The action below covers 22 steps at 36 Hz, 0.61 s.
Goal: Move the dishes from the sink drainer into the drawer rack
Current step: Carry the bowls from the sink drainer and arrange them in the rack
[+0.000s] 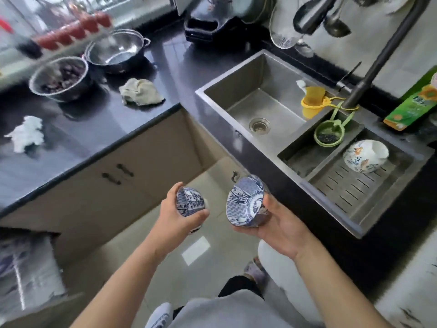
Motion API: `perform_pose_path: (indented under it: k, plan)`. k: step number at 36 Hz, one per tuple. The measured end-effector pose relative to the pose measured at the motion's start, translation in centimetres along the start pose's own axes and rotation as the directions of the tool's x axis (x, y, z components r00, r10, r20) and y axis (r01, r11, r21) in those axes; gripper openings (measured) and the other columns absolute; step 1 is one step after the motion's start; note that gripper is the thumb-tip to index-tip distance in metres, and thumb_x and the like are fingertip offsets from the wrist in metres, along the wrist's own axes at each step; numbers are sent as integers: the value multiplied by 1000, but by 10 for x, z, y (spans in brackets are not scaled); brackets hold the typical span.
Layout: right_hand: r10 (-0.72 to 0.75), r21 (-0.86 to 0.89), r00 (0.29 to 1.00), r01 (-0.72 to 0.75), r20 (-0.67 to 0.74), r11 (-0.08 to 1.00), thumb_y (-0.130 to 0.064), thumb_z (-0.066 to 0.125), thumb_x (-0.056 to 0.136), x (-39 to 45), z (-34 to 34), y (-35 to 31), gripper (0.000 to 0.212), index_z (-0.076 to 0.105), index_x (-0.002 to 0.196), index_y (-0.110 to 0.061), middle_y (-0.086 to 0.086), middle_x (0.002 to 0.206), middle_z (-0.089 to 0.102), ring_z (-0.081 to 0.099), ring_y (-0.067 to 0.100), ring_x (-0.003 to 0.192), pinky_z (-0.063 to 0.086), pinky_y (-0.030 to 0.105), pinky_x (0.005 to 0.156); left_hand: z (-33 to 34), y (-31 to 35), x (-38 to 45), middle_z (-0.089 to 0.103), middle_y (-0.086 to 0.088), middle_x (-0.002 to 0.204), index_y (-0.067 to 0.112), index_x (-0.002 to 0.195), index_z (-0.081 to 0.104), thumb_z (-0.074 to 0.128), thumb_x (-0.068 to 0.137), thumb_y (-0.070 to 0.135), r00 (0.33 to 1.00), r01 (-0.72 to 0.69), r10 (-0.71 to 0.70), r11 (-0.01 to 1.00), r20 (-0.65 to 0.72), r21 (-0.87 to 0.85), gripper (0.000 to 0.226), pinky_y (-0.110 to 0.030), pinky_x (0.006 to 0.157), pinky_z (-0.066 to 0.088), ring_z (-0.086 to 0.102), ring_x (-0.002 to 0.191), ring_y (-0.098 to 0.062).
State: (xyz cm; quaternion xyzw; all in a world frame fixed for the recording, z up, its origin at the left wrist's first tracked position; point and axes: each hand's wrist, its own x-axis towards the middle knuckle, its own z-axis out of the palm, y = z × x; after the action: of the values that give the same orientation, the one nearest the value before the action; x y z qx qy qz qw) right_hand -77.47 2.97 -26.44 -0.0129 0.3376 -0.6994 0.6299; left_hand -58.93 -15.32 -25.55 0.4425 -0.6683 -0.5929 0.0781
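Left hand: the left hand is curled round a small blue-and-white bowl, thumb on the near side and fingers behind, the bowl tipped on its side with its patterned outside toward the camera.
Right hand: the right hand cradles a larger blue-and-white bowl, also tipped, its foot ring showing; the fingers wrap under and behind it.
Where the bowls are: both are in the air over the floor, in front of the sink and well clear of the drainer tray — near each other but not touching.
Still in the drainer: one white bowl with orange and blue flowers lies on its side at the tray's far end.
Drawer rack: a blurred pulled-out drawer shows at the lower left; its contents cannot be made out.
Stage: by my reading, two dishes are mid-carry and one is still to fetch.
How the bowls will handle: glazed pottery — stiff, fairly light at this size, brittle, and probably slick if still wet. They would chip if knocked together or against the drawer's edge.
Where to hold: thumb over the rim and fingers under the foot ring looks the safest hold; the glazed wall alone gives little purchase.
Nearby: a crumpled cloth lies on the dark counter.
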Motion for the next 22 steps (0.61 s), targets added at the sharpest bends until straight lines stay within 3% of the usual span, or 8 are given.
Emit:
perform_pose_path:
  k: [4, 7, 9, 11, 17, 22]
  plan:
    - [96, -92, 995, -95, 7, 991, -46, 96, 60, 26, 56, 53, 107, 47, 148, -10, 23, 146, 54, 55, 45, 131, 50, 64, 98, -76, -39, -45, 43, 2, 142, 50, 146, 33, 85, 49, 61, 991, -6, -1, 999, -137, -49, 110, -12, 66, 54, 63, 114, -11]
    - [154, -211, 988, -148, 13, 966, -49, 93, 65, 45, 114, 123, 104, 46, 148, -9, 27, 148, 50, 58, 43, 127, 52, 62, 93, -151, -88, -99, 43, 4, 141, 50, 148, 31, 89, 60, 52, 974, -11, -1, 999, -226, -51, 105, -10, 70, 53, 58, 117, -4]
    - [190, -272, 981, -174, 34, 947, -50, 93, 64, 55, 146, 171, 105, 46, 147, -9, 27, 148, 50, 61, 41, 122, 53, 61, 90, -196, -126, -133, 42, 5, 140, 53, 147, 30, 89, 62, 52, 961, 13, -33, 997, -274, -73, 104, -17, 84, 54, 56, 119, -2]
    - [228, -308, 972, -199, 59, 930, -51, 95, 60, 62, 180, 224, 110, 45, 148, -9, 26, 146, 52, 61, 42, 122, 54, 61, 88, -242, -167, -172, 45, 5, 141, 60, 144, 28, 88, 56, 62, 937, 70, -103, 992, -334, -109, 106, -35, 100, 54, 59, 120, -6]
    - [409, -391, 912, -361, 43, 846, -51, 99, 50, 63, 270, 372, 114, 50, 144, -9, 24, 142, 57, 66, 39, 115, 57, 57, 82, -357, -257, -299, 48, 1, 141, 51, 147, 31, 86, 50, 71, 792, 203, -326, 938, -516, -282, 113, -47, 104, 53, 61, 119, -16]
    - [492, -571, 860, -338, 136, 748, -54, 94, 60, 70, 338, 441, 98, 52, 140, -14, 18, 136, 62, 64, 38, 120, 55, 56, 94, -415, -297, -367, 46, 4, 140, 54, 145, 31, 87, 48, 62, 667, 170, -419, 891, -616, -422, 112, -43, 108, 49, 57, 123, -15]
